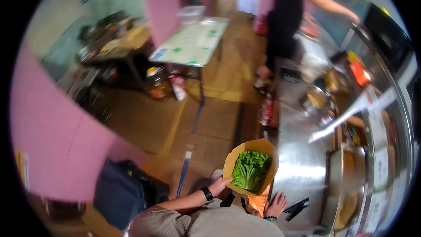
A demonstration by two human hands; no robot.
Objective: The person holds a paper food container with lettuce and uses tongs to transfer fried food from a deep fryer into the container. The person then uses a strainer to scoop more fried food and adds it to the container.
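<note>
So, head view: left hand point(219, 186) grips the near-left rim of a paper box point(230, 163) of lettuce point(251, 170) by the counter's point(301, 162) edge. Right hand point(275, 205) rests there empty, box ahead, slightly left.

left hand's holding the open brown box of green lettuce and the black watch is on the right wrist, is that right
Wrong wrist: the head view shows the black watch on the left one. The left hand does hold the open brown box of green lettuce.
</note>
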